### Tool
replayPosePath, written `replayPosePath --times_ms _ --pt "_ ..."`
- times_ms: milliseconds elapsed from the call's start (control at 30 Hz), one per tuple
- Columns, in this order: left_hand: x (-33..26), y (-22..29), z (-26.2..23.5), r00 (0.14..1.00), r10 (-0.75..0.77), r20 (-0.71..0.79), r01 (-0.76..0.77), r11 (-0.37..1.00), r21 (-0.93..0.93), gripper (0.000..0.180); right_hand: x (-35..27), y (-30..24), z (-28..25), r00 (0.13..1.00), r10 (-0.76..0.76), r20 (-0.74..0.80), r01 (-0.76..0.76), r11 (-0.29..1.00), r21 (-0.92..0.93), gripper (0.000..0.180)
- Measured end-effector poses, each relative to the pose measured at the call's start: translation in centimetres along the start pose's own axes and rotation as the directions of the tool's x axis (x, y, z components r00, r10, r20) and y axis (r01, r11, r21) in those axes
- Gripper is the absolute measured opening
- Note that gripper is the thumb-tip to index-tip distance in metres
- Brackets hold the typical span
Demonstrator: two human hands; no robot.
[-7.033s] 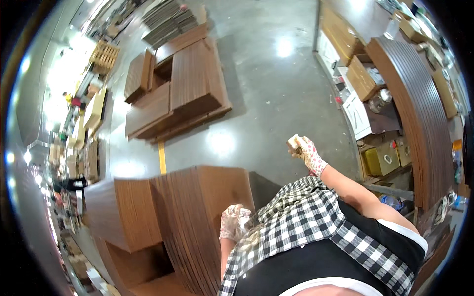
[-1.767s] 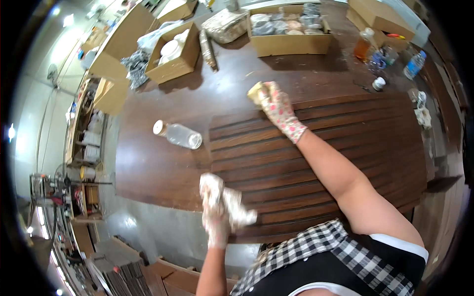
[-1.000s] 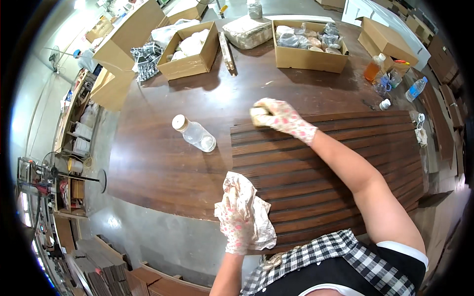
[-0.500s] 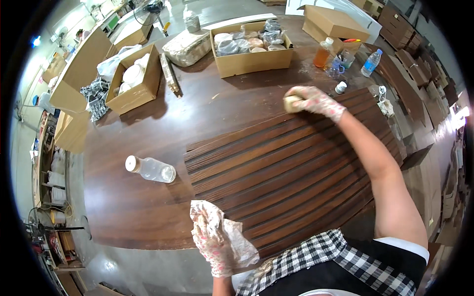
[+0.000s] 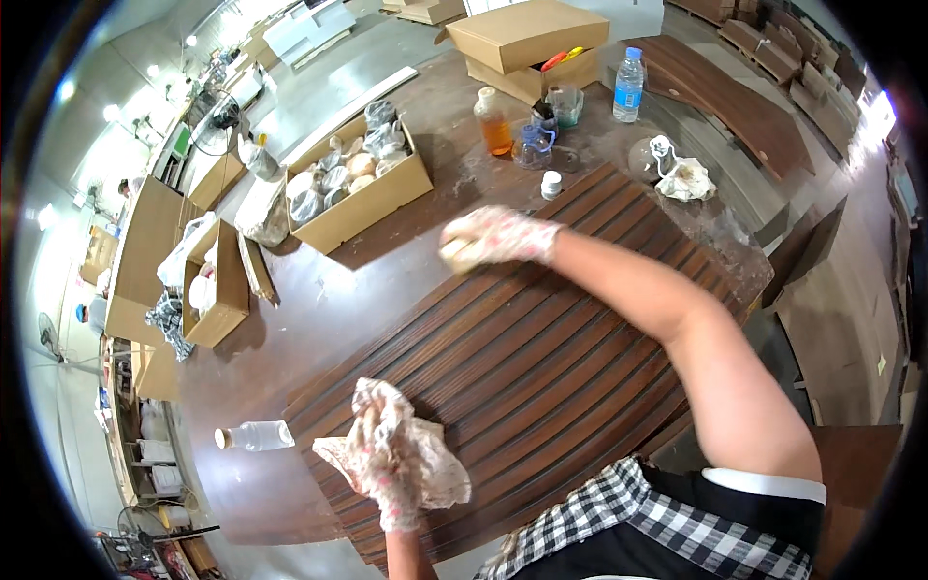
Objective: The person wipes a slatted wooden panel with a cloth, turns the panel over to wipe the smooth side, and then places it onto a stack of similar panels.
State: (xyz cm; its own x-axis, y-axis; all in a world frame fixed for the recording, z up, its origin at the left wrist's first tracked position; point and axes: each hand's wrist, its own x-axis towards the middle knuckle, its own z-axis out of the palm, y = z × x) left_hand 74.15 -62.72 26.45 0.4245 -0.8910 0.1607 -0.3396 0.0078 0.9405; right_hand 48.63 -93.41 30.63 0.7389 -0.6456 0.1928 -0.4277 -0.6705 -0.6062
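A dark brown grooved wooden panel (image 5: 570,358) lies across the table in front of me. My right hand (image 5: 503,235), in a patterned glove, is closed around a pale yellowish pad (image 5: 461,257), perhaps a sponge, at the panel's far edge. Motion blurs that hand slightly. Closer to me, my gloved left hand (image 5: 394,488) grips a crumpled, stained white rag (image 5: 437,462) over the panel's near left part. The rag hides most of the left fingers. A clear bottle with a pale cap (image 5: 261,436) lies on its side left of the panel.
Boxes of wrapped lumps (image 5: 372,215) and white items (image 5: 230,290) stand on the table's far left side. Beyond the panel are an orange-liquid bottle (image 5: 495,124), blue-handled jug (image 5: 533,147), white cap-like container (image 5: 551,185), water bottle (image 5: 628,87) and crumpled cloth (image 5: 686,180).
The view has turned to the right. My right hand has slid leftward along the panel's far edge with the pad. My left hand has brought the rag farther over the panel.
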Motion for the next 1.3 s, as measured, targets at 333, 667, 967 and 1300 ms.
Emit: replayPosePath --times_ms 333,667,967,1300 --pt "5.4 1.7 8.9 0.833 0.308 0.460 -0.550 0.365 0.751 0.046 -11.8 13.9 -15.7 0.699 0.174 -0.694 -0.503 0.809 -0.304 0.034" --pt "14.2 8.3 35.5 0.525 0.436 0.731 -0.840 0.403 0.363 0.044 -16.0 15.3 -8.9 0.122 0.635 -0.763 -0.043 0.771 0.635 0.041" --pt "14.9 10.3 43.1 0.604 0.407 0.685 -0.766 0.532 0.359 0.051 -15.7 16.1 -8.4 0.146 0.592 -0.792 -0.186 0.803 0.566 0.045" --pt "12.0 -4.1 6.0 0.945 0.298 0.136 -0.279 0.515 0.811 0.036 -17.2 20.7 -8.4 0.232 0.494 -0.838 -0.123 0.869 0.479 0.046"
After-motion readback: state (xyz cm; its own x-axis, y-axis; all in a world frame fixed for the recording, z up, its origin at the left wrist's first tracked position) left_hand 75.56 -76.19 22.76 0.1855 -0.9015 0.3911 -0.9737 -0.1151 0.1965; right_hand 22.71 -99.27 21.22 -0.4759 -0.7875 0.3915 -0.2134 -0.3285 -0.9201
